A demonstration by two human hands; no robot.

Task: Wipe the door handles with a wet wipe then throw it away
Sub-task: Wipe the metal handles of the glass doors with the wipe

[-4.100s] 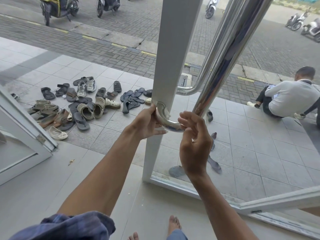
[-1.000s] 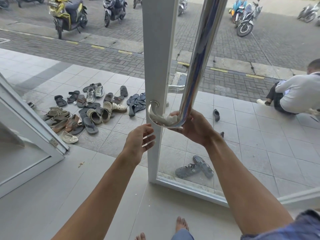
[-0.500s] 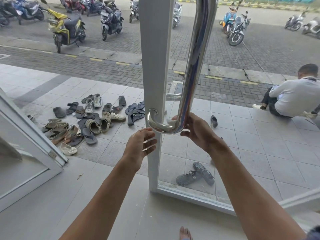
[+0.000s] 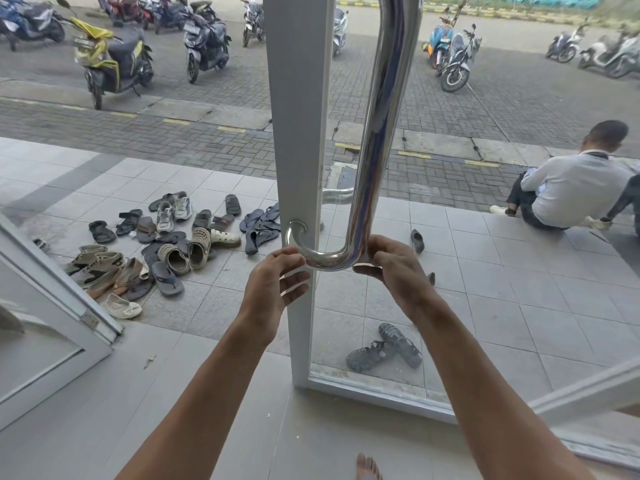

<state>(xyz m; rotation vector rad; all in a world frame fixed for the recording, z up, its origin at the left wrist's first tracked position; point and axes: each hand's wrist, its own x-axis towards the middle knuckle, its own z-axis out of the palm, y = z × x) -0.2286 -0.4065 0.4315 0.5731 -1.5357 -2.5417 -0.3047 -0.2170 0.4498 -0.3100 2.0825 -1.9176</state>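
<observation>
Two hands at door handle (image 4: pixel 375 140) lower bend: right hand (image 4: pixel 389 268) grips it w/ wet wipe (image 4: pixel 364 260), left hand (image 4: pixel 277 282) loose, empty; wiping underway, disposal pending.

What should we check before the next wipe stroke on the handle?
1. Right hand on the handle: ok, fingers curled round the lower bend.
2. Wipe in the right hand: cannot tell, only a pale bit shows at the fingers.
3. Left hand free: ok, open, holding nothing, fingertips near the bend.
4. Straight bar above unobstructed: ok.
5. Door frame steady: cannot tell.
6. Bin for the wipe in view: not ok, none seen.
</observation>
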